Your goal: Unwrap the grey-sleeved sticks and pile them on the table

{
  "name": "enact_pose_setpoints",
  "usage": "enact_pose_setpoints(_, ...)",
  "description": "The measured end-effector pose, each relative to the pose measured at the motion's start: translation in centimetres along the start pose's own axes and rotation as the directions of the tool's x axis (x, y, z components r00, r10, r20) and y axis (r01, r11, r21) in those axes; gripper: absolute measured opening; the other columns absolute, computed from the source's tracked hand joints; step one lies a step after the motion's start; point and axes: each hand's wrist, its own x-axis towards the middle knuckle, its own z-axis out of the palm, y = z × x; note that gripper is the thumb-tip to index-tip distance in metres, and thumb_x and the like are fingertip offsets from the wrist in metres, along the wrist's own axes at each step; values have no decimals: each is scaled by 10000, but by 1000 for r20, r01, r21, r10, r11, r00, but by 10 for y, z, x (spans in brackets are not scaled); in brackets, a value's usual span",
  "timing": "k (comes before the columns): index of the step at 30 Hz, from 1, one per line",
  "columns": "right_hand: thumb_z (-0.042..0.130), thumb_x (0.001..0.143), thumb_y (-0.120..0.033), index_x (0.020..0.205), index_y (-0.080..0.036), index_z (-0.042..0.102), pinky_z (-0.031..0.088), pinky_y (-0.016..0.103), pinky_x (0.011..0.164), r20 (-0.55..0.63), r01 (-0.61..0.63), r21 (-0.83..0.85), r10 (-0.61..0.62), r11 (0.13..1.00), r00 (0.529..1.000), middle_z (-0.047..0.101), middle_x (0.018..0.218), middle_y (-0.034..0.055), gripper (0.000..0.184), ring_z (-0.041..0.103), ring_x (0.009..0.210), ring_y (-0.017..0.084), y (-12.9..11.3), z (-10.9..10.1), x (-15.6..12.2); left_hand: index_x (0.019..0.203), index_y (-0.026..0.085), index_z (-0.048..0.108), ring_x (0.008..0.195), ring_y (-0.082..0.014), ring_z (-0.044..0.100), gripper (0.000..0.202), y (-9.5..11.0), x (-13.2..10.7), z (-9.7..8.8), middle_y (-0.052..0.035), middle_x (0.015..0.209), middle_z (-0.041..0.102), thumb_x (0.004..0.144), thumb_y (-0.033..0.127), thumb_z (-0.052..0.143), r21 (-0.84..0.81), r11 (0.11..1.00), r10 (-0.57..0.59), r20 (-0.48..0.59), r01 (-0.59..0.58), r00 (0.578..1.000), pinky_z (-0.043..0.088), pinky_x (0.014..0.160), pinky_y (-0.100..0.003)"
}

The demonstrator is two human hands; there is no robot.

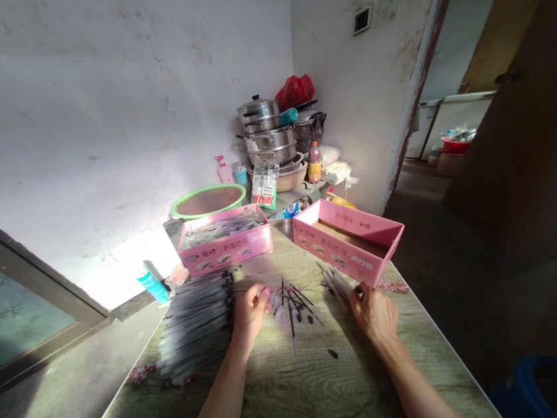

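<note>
My left hand (pixel 251 313) is closed in a pinch at the middle of the table, beside small pale and pinkish pieces; what lies between its fingertips is too small to make out. Right of it lie loose thin dark sticks (pixel 294 303) with small black caps. A thick stack of slim clear-sleeved sticks (pixel 196 329) with dark ends spreads to the left. My right hand (pixel 377 312) has its fingers curled shut against a small bundle of similar sleeved sticks (pixel 337 286); its grip is partly hidden. One black cap (pixel 333 354) rests nearer to me.
Behind the stack stands a pink box (pixel 227 250) full of clear sleeved pieces. Another pink box (pixel 347 245), its brown bottom showing, stands at the right table edge. Farther back are a green-rimmed round tray (pixel 210 201), steel pots (pixel 271 146) and a bottle (pixel 314 163).
</note>
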Motion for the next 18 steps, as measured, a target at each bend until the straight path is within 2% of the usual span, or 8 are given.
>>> enact_pose_setpoints(2, 463, 924, -339, 965, -195, 737, 456, 279, 598, 20, -35, -80, 37, 996, 999, 763, 796, 133, 312, 733, 742, 257, 3, -3, 2, 804, 177, 753, 504, -136, 536, 175, -4, 0, 1, -32, 594, 649, 747, 336, 708, 46, 998, 31, 4, -31, 1000, 416, 494, -233)
enact_pose_setpoints(4, 477, 921, -364, 959, -200, 740, 465, 281, 598, 41, -35, -116, 40, 993, 998, 763, 802, 137, 312, 737, 744, 257, 4, -4, 3, 819, 179, 767, 612, -172, 618, 158, -7, 0, 3, -68, 715, 715, 704, 282, 732, 32, 998, 56, -6, -56, 998, 475, 576, -257)
enact_pose_setpoints(7, 475, 932, -423, 1075, -204, 728, 484, 299, 619, 40, 3, -126, 2, 992, 999, 764, 819, 147, 364, 740, 762, 266, 3, -1, 1, 826, 173, 770, 739, -210, 671, 171, -8, -1, 5, -87, 809, 737, 672, 241, 738, 27, 996, 80, -24, -79, 997, 511, 685, -289)
enact_pose_setpoints(10, 460, 943, -499, 1256, -215, 657, 501, 320, 651, 37, 76, -116, -72, 990, 997, 770, 836, 146, 466, 743, 789, 276, -1, 3, 0, 832, 175, 771, 672, -185, 642, 174, -8, 0, 5, -71, 772, 714, 667, 209, 730, 61, 993, 101, -18, -100, 995, 501, 662, -281)
enact_pose_setpoints(12, 469, 937, -522, 1313, -220, 621, 506, 327, 666, 54, 120, -116, -114, 986, 992, 774, 836, 143, 506, 744, 799, 281, -6, 4, -1, 845, 179, 774, 648, -173, 626, 183, -8, 0, 5, -66, 771, 702, 668, 191, 727, 76, 991, 110, -11, -109, 994, 497, 655, -278)
enact_pose_setpoints(18, 491, 932, -428, 1266, -228, 654, 504, 323, 666, 121, 151, -136, -134, 979, 984, 779, 885, 142, 422, 744, 831, 287, -11, 2, -1, 883, 180, 778, 705, -182, 640, 196, -13, 1, 3, -72, 826, 683, 694, 183, 725, 85, 988, 130, -13, -129, 991, 501, 685, -284)
